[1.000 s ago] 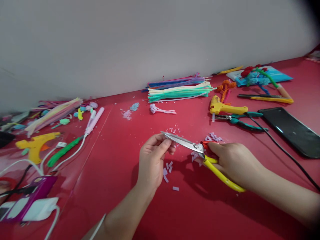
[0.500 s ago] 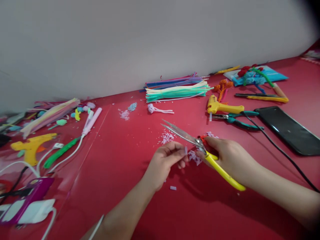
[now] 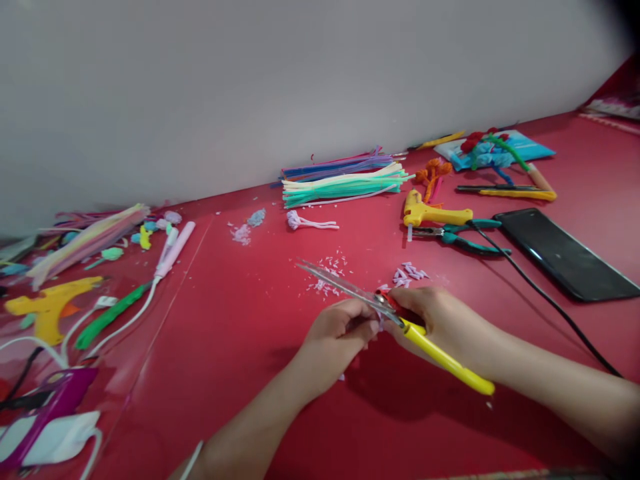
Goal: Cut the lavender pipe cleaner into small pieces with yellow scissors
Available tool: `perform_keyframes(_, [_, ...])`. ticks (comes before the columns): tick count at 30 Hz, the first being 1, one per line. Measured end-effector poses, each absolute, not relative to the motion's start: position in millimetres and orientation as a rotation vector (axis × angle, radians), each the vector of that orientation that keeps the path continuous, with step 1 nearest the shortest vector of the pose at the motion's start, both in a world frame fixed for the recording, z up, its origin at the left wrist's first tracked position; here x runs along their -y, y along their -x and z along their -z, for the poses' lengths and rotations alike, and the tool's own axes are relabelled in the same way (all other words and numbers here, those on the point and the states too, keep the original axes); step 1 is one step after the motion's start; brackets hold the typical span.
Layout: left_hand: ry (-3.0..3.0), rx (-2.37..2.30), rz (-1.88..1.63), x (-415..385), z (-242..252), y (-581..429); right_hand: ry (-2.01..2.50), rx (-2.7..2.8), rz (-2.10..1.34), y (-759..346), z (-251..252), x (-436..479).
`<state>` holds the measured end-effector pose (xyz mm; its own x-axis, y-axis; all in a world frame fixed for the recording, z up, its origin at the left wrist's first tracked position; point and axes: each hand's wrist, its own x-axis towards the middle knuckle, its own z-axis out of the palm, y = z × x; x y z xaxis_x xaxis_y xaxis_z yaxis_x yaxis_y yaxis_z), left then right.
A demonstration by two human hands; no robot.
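My right hand is closed around yellow-handled scissors, whose steel blades point up and to the left over the red table. My left hand is pinched just under the blades near the pivot, holding a small piece I cannot make out. Small lilac pipe-cleaner cuttings lie beyond the hands, with finer scraps under the blade tips.
A bundle of pipe cleaners lies by the wall. A yellow glue gun, teal pliers, a black phone and a black cable sit at right. Another glue gun, a green tool and chargers crowd the left.
Both hands have come nearer to me and slightly right. My left hand slid from the blade tips to the pivot. The blades opened half a second ago and are blurred now.
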<state>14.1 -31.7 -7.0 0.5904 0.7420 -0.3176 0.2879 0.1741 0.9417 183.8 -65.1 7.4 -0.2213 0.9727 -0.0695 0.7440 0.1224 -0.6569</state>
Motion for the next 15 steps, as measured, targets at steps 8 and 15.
perform_keyframes(8, [-1.775,-1.002,-0.619,36.8,-2.3,-18.9,1.694,2.025,-0.827,-181.4,-4.7,67.7])
perform_keyframes(15, [-1.356,-1.084,-0.748,28.3,-0.3,-14.6,1.850,2.088,-0.493,-186.5,-7.9,64.4])
